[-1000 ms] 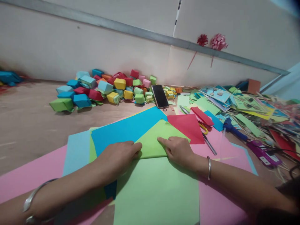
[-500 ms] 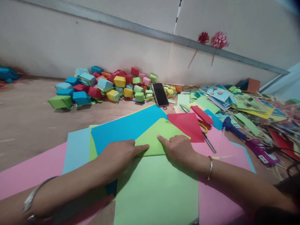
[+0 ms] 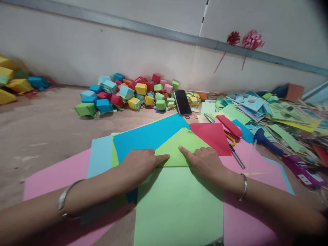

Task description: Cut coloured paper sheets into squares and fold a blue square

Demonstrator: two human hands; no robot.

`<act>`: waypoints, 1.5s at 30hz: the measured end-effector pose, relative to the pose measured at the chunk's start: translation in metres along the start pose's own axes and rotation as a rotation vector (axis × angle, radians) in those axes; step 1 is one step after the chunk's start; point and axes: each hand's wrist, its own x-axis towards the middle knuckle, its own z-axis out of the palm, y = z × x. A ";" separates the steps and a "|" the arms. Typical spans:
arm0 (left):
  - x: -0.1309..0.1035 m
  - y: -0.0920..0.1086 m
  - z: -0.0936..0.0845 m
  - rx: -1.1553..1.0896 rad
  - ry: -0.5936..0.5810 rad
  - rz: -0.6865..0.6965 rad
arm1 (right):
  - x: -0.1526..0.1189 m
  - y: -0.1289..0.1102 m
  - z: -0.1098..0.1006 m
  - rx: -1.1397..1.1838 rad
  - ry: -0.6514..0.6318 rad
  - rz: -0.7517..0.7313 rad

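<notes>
A bright green folded paper [image 3: 172, 150], its peak pointing away from me, lies on top of a pale green sheet [image 3: 179, 205]. From the left, my left hand [image 3: 140, 164] presses it with an outstretched finger near its lower edge. My right hand [image 3: 207, 160] also rests on it, one finger stretched toward the middle; the other fingers of both hands curl underneath and are partly hidden. Neither hand grasps the paper. Beneath lie a blue sheet [image 3: 146, 133], a red sheet [image 3: 211, 135], a light blue sheet [image 3: 101, 153] and pink sheets [image 3: 61, 167].
Many small coloured paper boxes [image 3: 125, 92] are heaped by the wall, beside a phone [image 3: 182, 102]. At right lie scissors [image 3: 230, 138], a dark pen [image 3: 237, 158], a blue glue gun [image 3: 268, 141], a purple power strip [image 3: 303, 171] and scattered cards [image 3: 287, 112]. Two paper flowers [image 3: 252, 39] stand against the wall.
The camera view has shifted left, so everything sits farther right and yellow paper boxes show at far left. Both hands stay in nearly the same place on the green paper.
</notes>
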 end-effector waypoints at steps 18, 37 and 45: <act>0.005 0.003 0.003 -0.085 0.050 -0.024 | 0.000 0.002 0.005 -0.010 0.032 -0.051; 0.013 -0.013 0.012 -0.167 0.283 0.005 | 0.018 0.034 0.031 0.625 0.565 -0.201; 0.012 -0.010 0.004 -0.156 0.168 -0.094 | 0.026 0.035 0.032 0.566 0.428 -0.079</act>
